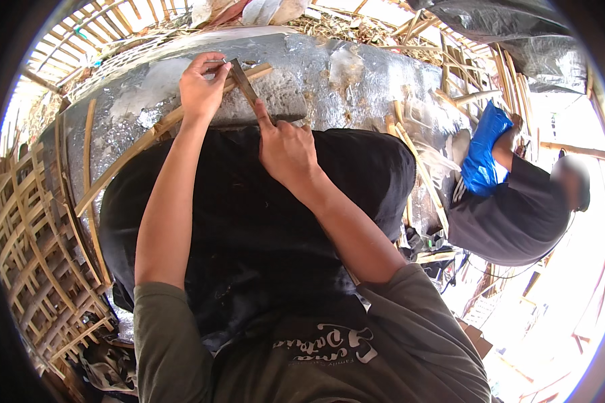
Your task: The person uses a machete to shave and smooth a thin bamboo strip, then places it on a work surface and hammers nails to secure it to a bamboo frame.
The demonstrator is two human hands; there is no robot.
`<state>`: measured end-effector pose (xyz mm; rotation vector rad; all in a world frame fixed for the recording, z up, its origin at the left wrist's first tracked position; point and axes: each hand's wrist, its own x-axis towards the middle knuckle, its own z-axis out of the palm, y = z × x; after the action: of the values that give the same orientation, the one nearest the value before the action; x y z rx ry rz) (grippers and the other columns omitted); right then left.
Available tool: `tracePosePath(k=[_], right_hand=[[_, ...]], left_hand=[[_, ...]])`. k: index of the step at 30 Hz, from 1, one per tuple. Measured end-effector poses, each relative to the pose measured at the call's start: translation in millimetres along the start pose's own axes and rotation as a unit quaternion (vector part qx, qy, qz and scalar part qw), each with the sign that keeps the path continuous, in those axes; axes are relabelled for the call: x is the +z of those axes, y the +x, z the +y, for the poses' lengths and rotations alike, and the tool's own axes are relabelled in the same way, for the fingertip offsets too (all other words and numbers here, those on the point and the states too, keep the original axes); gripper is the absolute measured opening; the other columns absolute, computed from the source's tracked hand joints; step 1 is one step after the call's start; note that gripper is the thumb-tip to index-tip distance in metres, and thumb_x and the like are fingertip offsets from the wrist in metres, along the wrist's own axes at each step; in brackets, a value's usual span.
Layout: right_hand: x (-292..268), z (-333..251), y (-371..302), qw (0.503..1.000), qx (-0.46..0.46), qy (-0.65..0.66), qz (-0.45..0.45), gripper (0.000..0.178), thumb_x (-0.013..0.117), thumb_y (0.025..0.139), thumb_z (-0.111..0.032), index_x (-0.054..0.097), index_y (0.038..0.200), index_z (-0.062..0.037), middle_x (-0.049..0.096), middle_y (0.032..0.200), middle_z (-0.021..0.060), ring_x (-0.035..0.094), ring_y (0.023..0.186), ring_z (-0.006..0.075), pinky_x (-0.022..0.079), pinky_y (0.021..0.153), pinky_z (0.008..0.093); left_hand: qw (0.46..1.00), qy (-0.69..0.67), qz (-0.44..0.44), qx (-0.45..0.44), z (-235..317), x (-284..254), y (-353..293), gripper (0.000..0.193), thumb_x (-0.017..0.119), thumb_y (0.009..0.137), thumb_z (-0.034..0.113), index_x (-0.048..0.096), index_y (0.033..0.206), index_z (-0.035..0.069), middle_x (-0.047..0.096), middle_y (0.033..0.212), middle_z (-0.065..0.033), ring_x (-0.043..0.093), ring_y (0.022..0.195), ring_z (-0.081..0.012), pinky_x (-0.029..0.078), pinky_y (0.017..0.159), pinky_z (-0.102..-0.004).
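Note:
My right hand (289,151) is closed, its index finger stretched along a narrow, flat, brown-grey blade (245,83). Whatever handle it has is hidden in the palm. The blade slants up and left, its far end close to the fingertips of my left hand (203,87). That hand is pinched at the thumb and index finger around something thin and pale, too small to name. Beneath both hands a long split bamboo strip (138,144) lies aslant, passing under the blade. A grey slab (275,101) sits just beyond my dark-clad knees.
Silvery sheeting (363,80) covers the ground ahead. Woven bamboo lattice (30,248) stands at the left. To the right, a person in dark clothes (517,215) sits beside a blue plastic bag (484,151). Bamboo pieces (423,174) lie between us.

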<state>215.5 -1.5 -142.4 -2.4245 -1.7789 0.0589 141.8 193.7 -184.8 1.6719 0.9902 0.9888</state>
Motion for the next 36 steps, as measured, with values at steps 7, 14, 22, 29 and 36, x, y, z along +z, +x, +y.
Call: tracePosePath(k=[7,14,22,29,36], right_hand=[[1,0,-1,1.0,0.0,0.001,0.004,0.061,0.058,0.089,-0.013,0.045,0.148,-0.0072,0.068,0.073,0.0139,0.069,0.066,0.0324,0.054,0.072,0.0485],[2,0,-1,1.0,0.0,0.007,0.013,0.059,0.057,0.089,-0.013,0.046,0.146,-0.0059,0.067,0.071,0.0142,0.068,0.065,0.033,0.053,0.071,0.0487],[2,1,-1,1.0,-0.002,0.022,0.018,0.059,0.058,0.087,-0.01,0.048,0.145,-0.0048,0.067,0.072,0.0154,0.068,0.064,0.033,0.054,0.07,0.0456],[2,2,-1,0.999,0.0,0.044,0.021,0.058,0.058,0.088,-0.011,0.048,0.145,-0.0058,0.067,0.073,0.0158,0.068,0.065,0.0338,0.054,0.069,0.0467],[1,2,-2,0.998,0.004,0.052,0.028,0.058,0.059,0.088,-0.01,0.048,0.145,-0.006,0.067,0.072,0.0148,0.068,0.064,0.033,0.054,0.066,0.0466]], left_hand=[[0.997,0.073,-0.025,0.002,7,1,-5,0.017,0.076,0.088,0.019,0.076,0.098,0.006,0.076,0.096,-0.0059,0.071,0.09,-0.015,0.052,0.085,-0.0293],[0.992,0.112,-0.055,-0.004,12,0,-8,0.017,0.076,0.086,0.023,0.078,0.096,0.009,0.077,0.093,-0.0064,0.072,0.088,-0.0164,0.053,0.083,-0.0295],[0.988,0.142,-0.035,0.052,0,6,-8,0.014,0.076,0.084,0.031,0.078,0.091,0.018,0.076,0.081,-0.0007,0.072,0.076,-0.0183,0.054,0.074,-0.0313],[0.977,0.197,-0.029,0.073,-1,6,-8,0.017,0.076,0.085,0.033,0.078,0.092,0.018,0.076,0.082,-0.0022,0.072,0.078,-0.0221,0.053,0.076,-0.0348],[0.975,0.206,-0.029,0.076,-5,6,-8,0.02,0.076,0.084,0.036,0.079,0.092,0.018,0.075,0.086,-0.0045,0.071,0.08,-0.0254,0.053,0.08,-0.0365]])
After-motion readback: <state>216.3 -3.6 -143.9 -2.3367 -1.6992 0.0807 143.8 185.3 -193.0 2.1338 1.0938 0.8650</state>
